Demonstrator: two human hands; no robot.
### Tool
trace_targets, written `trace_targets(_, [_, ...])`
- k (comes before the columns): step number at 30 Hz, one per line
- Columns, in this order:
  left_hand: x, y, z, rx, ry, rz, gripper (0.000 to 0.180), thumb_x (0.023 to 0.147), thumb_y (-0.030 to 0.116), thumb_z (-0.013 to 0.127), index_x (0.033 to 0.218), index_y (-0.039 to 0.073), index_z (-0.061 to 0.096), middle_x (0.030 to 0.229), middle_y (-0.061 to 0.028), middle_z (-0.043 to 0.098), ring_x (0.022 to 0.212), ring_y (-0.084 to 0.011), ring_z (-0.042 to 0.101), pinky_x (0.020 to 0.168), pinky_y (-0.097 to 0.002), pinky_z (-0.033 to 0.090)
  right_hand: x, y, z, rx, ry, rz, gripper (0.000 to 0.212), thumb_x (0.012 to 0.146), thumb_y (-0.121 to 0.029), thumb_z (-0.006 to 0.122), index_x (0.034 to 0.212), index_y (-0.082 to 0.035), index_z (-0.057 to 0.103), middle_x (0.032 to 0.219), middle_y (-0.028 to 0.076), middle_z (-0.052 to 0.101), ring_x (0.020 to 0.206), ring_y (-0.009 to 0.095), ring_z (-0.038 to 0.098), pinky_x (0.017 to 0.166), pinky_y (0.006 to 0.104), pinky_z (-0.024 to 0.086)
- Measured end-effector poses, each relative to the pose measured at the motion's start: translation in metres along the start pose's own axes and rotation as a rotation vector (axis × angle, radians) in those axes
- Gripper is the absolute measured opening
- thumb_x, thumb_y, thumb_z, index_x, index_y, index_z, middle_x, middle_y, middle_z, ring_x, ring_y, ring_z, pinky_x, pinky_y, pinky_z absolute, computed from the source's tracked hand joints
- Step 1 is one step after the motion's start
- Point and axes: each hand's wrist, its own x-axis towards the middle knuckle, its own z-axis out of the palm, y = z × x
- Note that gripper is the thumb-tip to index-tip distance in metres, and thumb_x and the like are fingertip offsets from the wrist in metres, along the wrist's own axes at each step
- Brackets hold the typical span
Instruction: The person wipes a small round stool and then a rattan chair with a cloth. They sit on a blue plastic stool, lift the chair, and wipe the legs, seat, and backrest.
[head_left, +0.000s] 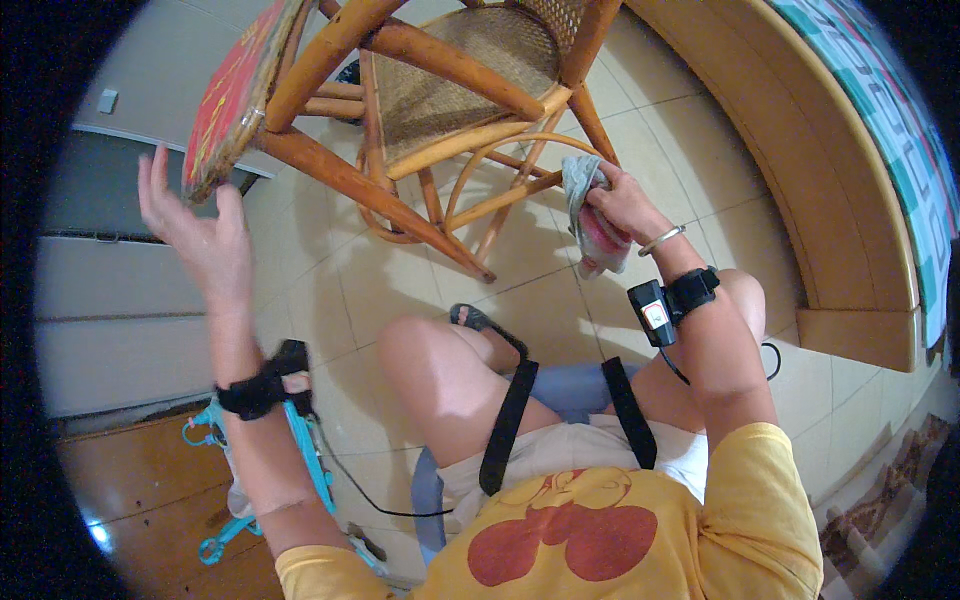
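My left hand is raised at the lower corner of a red-topped wooden board. Its fingers are stretched out and apart, with the thumb close under the board's edge; contact there is hard to judge. Brown round wooden legs join the board, which is tipped on its side. My right hand is closed on a crumpled grey-blue and pink cloth, held near the chair's lower bars. Behind the legs stands a rattan chair with a woven seat.
A wooden bed frame with a patterned sheet runs along the right. Turquoise hangers lie by my left forearm, near a wooden surface. I sit on a blue-grey stool over a tiled floor.
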Motion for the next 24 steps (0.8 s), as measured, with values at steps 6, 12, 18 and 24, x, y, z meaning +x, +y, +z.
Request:
trace_targets(6, [-0.097,0.060,0.048,-0.904,0.075,-0.834,0.058,0.081,0.008,0.072,0.128,0.005,0.038,0.122,-0.0086,0.046,0.110,-0.0172,0.047,0.099,-0.0357,0.039,0.001,-0.008,-0.001,0.047,0.008,0.032,0.037,0.082,-0.015,0.058,0.116,0.000,0.059,0.100,0.021,0.067,0.093,0.032,0.065,0.087,0.0394,0.050])
trace_targets(12, [-0.113,0.072,0.107,-1.213,-0.482,-1.109,0.049,0.089,0.036,0.069,0.121,0.006,0.047,0.108,-0.0059,0.053,0.102,-0.0182,0.055,0.091,-0.0345,0.045,0.003,-0.003,0.001,0.181,0.034,0.048,0.038,0.082,-0.015,0.059,0.117,0.001,0.060,0.102,0.020,0.067,0.094,0.030,0.065,0.086,0.0381,0.051])
trace_targets(18, [-0.101,0.080,0.108,-1.209,-0.546,-1.115,0.046,0.093,0.039,0.065,0.121,0.005,0.051,0.104,-0.0058,0.056,0.092,-0.0192,0.062,0.077,-0.0362,0.053,0.006,-0.003,-0.002,0.185,0.185,0.012,0.041,0.082,-0.015,0.060,0.120,0.000,0.058,0.103,0.020,0.067,0.095,0.031,0.065,0.087,0.0384,0.051])
trace_targets(24, [-0.089,0.137,0.078,-1.263,-0.639,-1.044,0.041,0.092,0.034,0.068,0.119,0.006,0.058,0.100,-0.0029,0.061,0.088,-0.0125,0.059,0.074,-0.0259,0.048,0.003,-0.016,-0.014,0.350,0.273,0.004,0.038,0.085,-0.010,0.059,0.122,-0.004,0.056,0.099,0.010,0.063,0.086,0.017,0.060,0.079,0.0311,0.051])
